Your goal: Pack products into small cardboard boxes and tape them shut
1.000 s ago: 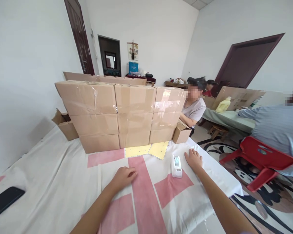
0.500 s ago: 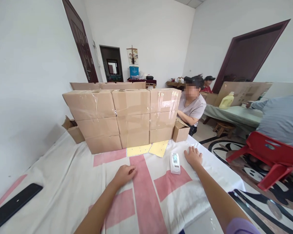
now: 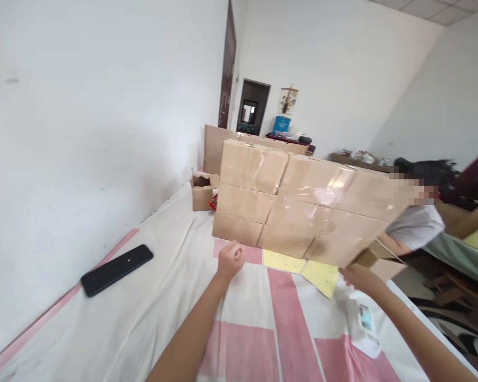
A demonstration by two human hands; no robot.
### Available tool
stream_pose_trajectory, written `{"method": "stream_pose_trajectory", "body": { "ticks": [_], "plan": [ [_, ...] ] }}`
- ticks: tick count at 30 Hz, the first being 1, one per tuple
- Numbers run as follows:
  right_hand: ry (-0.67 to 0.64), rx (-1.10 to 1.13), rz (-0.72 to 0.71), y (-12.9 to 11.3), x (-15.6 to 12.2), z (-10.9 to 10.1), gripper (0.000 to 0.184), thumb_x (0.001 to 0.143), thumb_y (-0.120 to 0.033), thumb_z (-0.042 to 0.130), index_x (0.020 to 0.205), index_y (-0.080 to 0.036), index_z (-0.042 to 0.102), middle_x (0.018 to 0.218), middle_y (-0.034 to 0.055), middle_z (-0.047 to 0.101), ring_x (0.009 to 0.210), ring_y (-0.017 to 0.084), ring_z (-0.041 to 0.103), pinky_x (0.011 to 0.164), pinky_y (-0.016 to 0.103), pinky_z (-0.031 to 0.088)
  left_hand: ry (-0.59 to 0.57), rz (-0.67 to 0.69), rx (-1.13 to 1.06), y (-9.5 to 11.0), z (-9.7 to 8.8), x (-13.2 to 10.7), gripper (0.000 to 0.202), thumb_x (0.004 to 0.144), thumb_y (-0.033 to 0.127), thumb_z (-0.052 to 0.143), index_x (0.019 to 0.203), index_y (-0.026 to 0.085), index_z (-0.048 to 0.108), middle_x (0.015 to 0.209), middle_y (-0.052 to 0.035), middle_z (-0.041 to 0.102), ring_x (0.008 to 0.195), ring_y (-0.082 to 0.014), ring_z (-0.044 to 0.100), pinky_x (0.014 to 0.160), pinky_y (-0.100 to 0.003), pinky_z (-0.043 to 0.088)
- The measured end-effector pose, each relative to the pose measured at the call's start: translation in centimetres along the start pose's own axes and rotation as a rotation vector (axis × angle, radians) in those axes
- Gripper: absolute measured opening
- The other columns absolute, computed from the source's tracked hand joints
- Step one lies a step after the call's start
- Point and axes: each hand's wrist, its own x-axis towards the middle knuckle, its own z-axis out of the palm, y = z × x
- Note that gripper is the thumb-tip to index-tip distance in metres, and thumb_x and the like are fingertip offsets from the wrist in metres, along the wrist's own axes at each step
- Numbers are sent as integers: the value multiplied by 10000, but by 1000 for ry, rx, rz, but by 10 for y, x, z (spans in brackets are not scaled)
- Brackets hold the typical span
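My left hand [image 3: 231, 259] hovers with its fingers curled, holding nothing, just in front of the bottom row of a wall of taped cardboard boxes [image 3: 302, 207]. My right hand [image 3: 358, 278] lies low with its fingers stretched out, beside two yellow sheets [image 3: 287, 261] that poke out from under the boxes. A small white device with a screen [image 3: 364, 323] rests on the cloth just below my right wrist. Everything is smeared by motion.
A white and pink cloth [image 3: 163, 307] covers the table. A black phone [image 3: 117, 269] lies near the left wall. A small open carton [image 3: 202, 192] stands left of the stack. A seated person [image 3: 418, 225] is behind the boxes at the right.
My view has swung left and tilted. My left hand has lifted forward towards the boxes, and my right hand has shifted from beside the white device towards the yellow sheets.
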Motion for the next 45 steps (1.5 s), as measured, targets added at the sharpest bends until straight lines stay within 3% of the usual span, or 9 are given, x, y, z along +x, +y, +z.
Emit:
{"method": "stream_pose_trajectory", "body": {
  "ticks": [4,6,10,14,17,20,30,41,45],
  "plan": [
    [-813,194,-376,-142,-42,86,330,872,-461,568,772,-198,740,806,85,761,833,314,727,803,454,580,359,-296,27,-76,-61,69,148,912,387,497,912,240,506,992,-89,572,988,-267,561,949,-468,451],
    [-967,440,-503,-227,-74,138,347,896,-407,542,1100,-222,753,1160,80,758,1074,306,707,977,461,543,459,-395,19,-114,-81,108,405,841,422,648,1150,214,490,1269,-174,521,1245,-345,482,1078,-560,363],
    [-836,690,-479,-381,-101,241,708,890,-352,536,1568,-225,374,1622,58,393,1540,296,282,1241,511,280,449,-426,-112,-181,-87,182,989,640,448,890,1430,186,355,1538,-248,367,1479,-400,298,1195,-568,257],
    [-512,558,-138,-460,-65,328,848,947,-251,333,1598,-86,-184,1706,174,61,1576,331,-124,1219,694,-2,401,-326,-283,-235,-69,227,875,777,501,796,1489,194,391,1525,-190,478,1417,-323,466,1159,-462,391],
    [-449,441,61,-469,-38,376,872,936,-232,339,1583,-104,-232,1692,209,79,1574,381,-82,1182,728,-55,399,-258,-333,-265,-59,239,542,936,514,600,1393,225,553,1448,-109,594,1379,-260,520,1186,-407,375],
    [-379,459,92,-460,-33,402,776,925,-247,380,1626,-170,57,1678,172,164,1567,418,7,1184,724,31,404,-258,-332,-280,-58,241,468,1015,527,430,1256,195,654,1362,-117,655,1314,-249,572,1164,-401,401],
    [-318,752,-39,-455,-37,407,688,985,-450,211,1595,-132,212,1585,192,359,1487,355,296,1203,582,209,533,-364,-378,-286,-81,242,660,983,694,353,1219,143,628,1310,-191,630,1282,-289,573,1111,-441,441],
    [-57,719,-143,-466,-43,437,969,798,-485,655,1564,-127,182,1587,261,271,1519,369,226,1200,575,257,495,-416,-152,-244,-95,234,513,1071,428,279,1140,125,687,1207,-128,729,1149,-218,661,1019,-330,497],
    [-102,761,-219,-464,-43,448,892,786,-357,663,1544,-133,249,1577,238,341,1495,330,305,1203,529,287,364,-455,162,-202,-125,187,497,1042,432,386,1404,133,549,1464,-173,574,1351,-273,544,1139,-400,410]
  ]
}}
